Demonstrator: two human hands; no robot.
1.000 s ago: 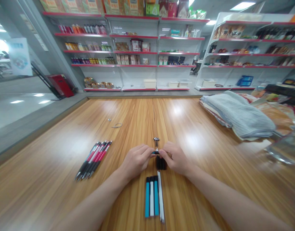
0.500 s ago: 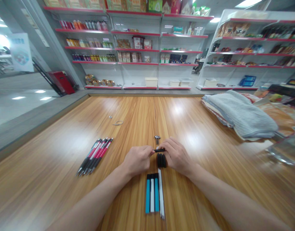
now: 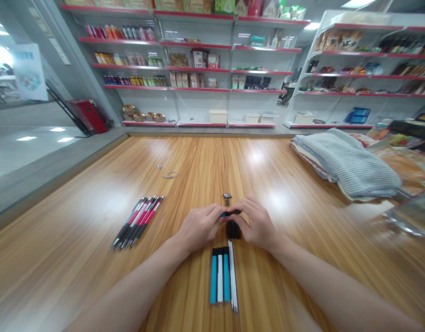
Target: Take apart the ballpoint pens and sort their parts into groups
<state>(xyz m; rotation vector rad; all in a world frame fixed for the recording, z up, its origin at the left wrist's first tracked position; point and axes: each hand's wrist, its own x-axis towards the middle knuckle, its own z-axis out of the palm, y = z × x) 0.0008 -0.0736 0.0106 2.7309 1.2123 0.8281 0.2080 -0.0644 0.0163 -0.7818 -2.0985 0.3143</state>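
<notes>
My left hand point(image 3: 202, 224) is closed, its fingertips pinching a pen barrel point(image 3: 224, 214) that shows a little blue. My right hand point(image 3: 256, 224) is closed on a black pen grip point(image 3: 236, 212), which meets the barrel end to end between my fingers. Just below lie several black grips point(image 3: 233, 229), partly under my right fingers. Nearer me is a row of blue, white and black pen barrels point(image 3: 219, 276), with thin white refills point(image 3: 233, 279) along its right side. Small metal pen tips point(image 3: 227, 196) and springs point(image 3: 227, 203) sit just beyond my hands.
Assembled pens point(image 3: 138, 222) lie in a slanted row at left. Farther back on the wooden table point(image 3: 184, 152) are a thin ring-shaped loop point(image 3: 170, 175) and a small metal piece point(image 3: 159, 166). Folded striped cloth point(image 3: 350, 161) and a clear container point(image 3: 411, 214) occupy the right side.
A bit of blue now shows at my left fingertips beside the black piece. My right fingers have shifted slightly along it; the laid-out parts stay put.
</notes>
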